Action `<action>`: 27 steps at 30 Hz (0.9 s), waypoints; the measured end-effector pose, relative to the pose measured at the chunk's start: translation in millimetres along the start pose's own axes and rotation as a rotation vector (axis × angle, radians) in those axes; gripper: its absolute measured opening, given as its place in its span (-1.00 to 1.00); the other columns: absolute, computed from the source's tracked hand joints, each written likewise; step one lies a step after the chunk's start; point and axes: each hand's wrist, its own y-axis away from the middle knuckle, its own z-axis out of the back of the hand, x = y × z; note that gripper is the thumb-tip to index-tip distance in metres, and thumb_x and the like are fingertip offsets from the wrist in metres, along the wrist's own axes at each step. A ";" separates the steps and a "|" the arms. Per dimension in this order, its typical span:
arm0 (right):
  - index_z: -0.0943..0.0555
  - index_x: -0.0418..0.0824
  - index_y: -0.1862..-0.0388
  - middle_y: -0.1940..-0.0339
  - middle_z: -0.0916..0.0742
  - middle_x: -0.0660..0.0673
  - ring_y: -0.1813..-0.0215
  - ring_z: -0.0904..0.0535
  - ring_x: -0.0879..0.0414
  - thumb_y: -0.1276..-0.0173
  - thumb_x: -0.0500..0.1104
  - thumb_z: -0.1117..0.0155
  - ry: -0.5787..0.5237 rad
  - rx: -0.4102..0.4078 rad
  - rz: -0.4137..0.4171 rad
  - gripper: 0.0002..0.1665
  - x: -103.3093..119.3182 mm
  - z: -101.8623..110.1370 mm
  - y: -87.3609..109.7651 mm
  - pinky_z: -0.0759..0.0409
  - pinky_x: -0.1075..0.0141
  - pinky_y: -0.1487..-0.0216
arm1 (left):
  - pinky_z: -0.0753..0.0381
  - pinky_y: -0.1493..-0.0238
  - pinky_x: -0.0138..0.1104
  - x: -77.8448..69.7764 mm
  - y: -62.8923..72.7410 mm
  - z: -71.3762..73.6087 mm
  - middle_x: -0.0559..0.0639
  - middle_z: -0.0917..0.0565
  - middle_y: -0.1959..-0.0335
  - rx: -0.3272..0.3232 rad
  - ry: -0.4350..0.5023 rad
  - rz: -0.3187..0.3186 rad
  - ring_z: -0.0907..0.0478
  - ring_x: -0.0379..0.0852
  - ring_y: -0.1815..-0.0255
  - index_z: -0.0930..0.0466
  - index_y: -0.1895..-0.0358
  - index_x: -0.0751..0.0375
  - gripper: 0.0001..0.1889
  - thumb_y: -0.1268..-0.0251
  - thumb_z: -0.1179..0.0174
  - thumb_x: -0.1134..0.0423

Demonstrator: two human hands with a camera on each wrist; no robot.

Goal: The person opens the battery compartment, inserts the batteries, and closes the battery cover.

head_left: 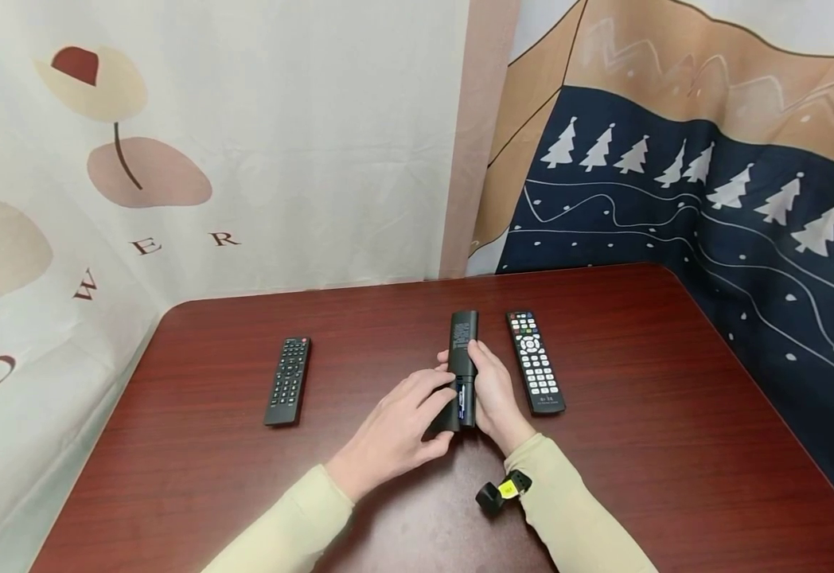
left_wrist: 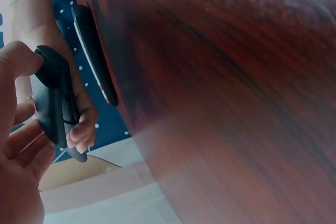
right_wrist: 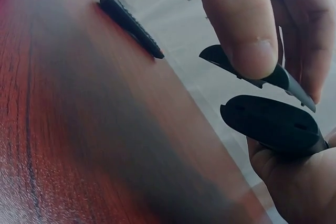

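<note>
My right hand [head_left: 497, 398] grips a black remote control [head_left: 463, 338], turned back side up with its printed label showing. The battery compartment at its near end is uncovered, and a dark battery [head_left: 462, 402] shows inside; whether a second one lies there I cannot tell. Between thumb and fingers, my left hand [head_left: 397, 426] pinches the black battery cover [head_left: 442, 422], just left of the compartment. In the right wrist view, a gap separates the tilted cover [right_wrist: 216, 56] from the end of the remote [right_wrist: 270, 124]. The left wrist view shows the cover [left_wrist: 50, 100] in front of the remote.
One black remote control [head_left: 289, 382] lies buttons up on the left of the reddish-brown table [head_left: 209, 461]. Another, with white buttons [head_left: 535, 362], lies close by on the right of my right hand. Printed curtains [head_left: 331, 143] hang behind the table's far edge.
</note>
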 end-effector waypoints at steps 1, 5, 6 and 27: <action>-0.25 -0.34 -0.49 0.03 -0.65 -0.16 0.13 -0.67 0.11 -0.75 -0.01 0.34 -0.002 -0.001 -0.001 -0.43 -0.1 0.1 0.0 -0.68 0.29 0.11 | -0.42 -0.46 -0.23 -0.3 -0.4 -0.6 0.19 -0.60 -0.20 0.000 0.001 -0.004 -0.54 0.14 -0.32 -0.62 -0.08 0.35 -0.49 -0.02 -0.48 0.23; -0.27 -0.29 -0.50 0.02 -0.65 -0.14 0.10 -0.69 0.09 -0.75 -0.02 0.35 -0.014 -0.005 -0.014 -0.45 0.7 -0.1 0.5 -0.68 0.28 0.12 | -0.40 -0.48 -0.21 -1.4 -2.0 -2.8 0.19 -0.60 -0.18 -0.001 0.011 -0.013 -0.54 0.18 -0.33 -0.62 -0.07 0.35 -0.49 -0.01 -0.48 0.24; -0.26 -0.29 -0.51 0.02 -0.65 -0.14 0.10 -0.69 0.09 -0.75 -0.01 0.35 -0.013 -0.001 -0.014 -0.44 0.8 -0.2 0.6 -0.68 0.28 0.12 | -0.40 -0.47 -0.20 -1.8 -2.2 -3.4 0.19 -0.60 -0.18 -0.002 0.010 -0.016 -0.54 0.18 -0.33 -0.62 -0.06 0.35 -0.50 -0.01 -0.48 0.24; -0.22 -0.32 -0.53 0.04 -0.65 -0.13 0.11 -0.70 0.12 -0.75 -0.01 0.35 -0.051 0.023 -0.014 -0.42 0.5 -3.8 2.7 -0.69 0.31 0.11 | -0.38 -0.49 -0.20 -9.1 -5.5 -7.2 0.13 -0.61 -0.20 0.032 0.012 0.006 -0.54 0.02 -0.28 -0.62 -0.07 0.31 -0.51 -0.04 -0.47 0.20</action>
